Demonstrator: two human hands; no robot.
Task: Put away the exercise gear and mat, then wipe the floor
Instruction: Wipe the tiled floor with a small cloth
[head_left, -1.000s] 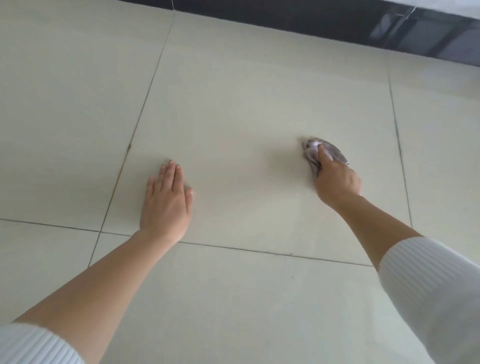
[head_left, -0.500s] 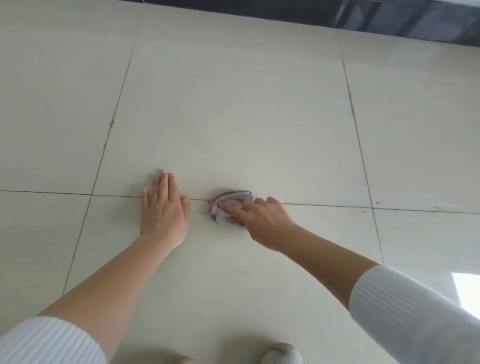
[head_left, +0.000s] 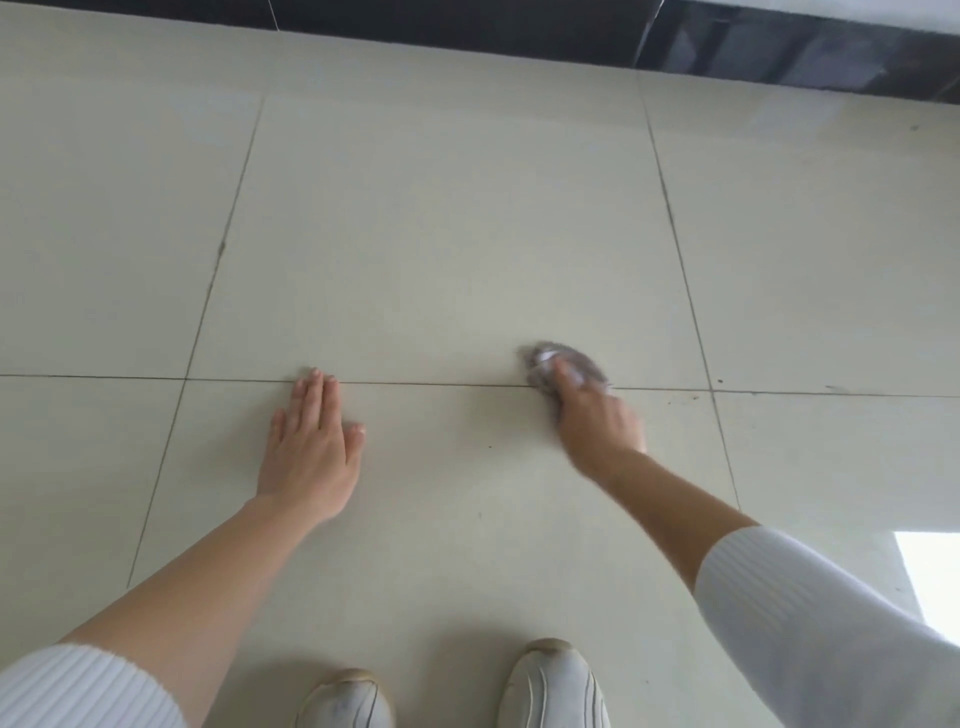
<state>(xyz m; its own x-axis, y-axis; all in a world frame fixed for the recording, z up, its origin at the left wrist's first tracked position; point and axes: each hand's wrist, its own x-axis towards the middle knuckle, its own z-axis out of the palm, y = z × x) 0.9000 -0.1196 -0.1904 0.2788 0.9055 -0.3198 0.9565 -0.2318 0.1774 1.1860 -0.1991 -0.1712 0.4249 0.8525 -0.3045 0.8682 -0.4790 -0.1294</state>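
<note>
As the head view is the only one supplied, every item below is listed from it

- Floor (head_left: 441, 234): pale glossy tiles with thin dark grout lines. It runs from the lower edge up to a dark skirting band (head_left: 467, 31) across the top.
- Left hand (head_left: 311, 447): left of centre, flat on the tile. The fingers are straight and close together, holding nothing, with their tips at the horizontal grout line. Judged to be a prop for the crouch.
- Right hand (head_left: 597, 421): right of centre, motion-blurred. The fingers are bent over the cloth, bunching it and pressing it to the floor.
- Cloth (head_left: 569, 364): small, grey and crumpled, partly under the right hand. It lies on that same grout line, well apart from the left hand.
- Shoes: a white pair at the bottom edge, left (head_left: 343, 701) and right (head_left: 553, 686).
- Dark specks (head_left: 693, 397): a few on the tile to the right of the cloth, too small to identify.
- Mat and exercise gear: none in view.
- Step in hand: wiping the floor, the closing part of the task. Whether the putting-away is done cannot be confirmed from this frame.
- Next move calls for: a pass right over the specks with even downward pressure, the cloth kept bunched and the left palm planted. The far tiles near the skirting would need the feet shifted
</note>
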